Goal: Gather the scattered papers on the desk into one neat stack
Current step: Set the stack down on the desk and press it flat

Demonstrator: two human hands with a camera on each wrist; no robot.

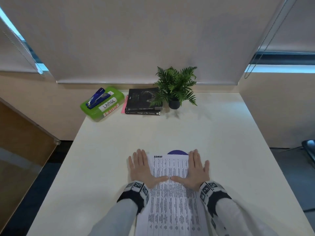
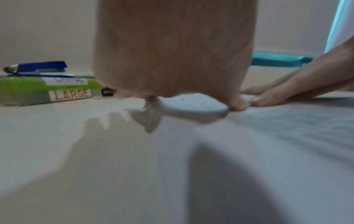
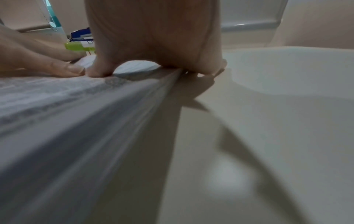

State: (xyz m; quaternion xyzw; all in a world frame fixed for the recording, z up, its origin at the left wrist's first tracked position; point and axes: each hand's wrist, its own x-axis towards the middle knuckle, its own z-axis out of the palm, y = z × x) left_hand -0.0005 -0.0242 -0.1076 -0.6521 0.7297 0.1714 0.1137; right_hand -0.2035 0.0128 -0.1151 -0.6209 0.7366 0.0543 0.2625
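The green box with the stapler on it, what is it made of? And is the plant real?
The green box looks like glossy plastic: bright even colour, rounded corners, slightly see-through lid. The stapler looks like blue plastic with a silvery metal tip. The plant could be fake: its fronds look stiff and evenly green, but the pictures cannot settle it.

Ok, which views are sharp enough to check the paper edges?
Head view: sharp, the printed white paper stack is readable between the left hand and right hand, though wide-angle bends the walls. Both wrist views: heavily blurred and shadowed, edges smeared.
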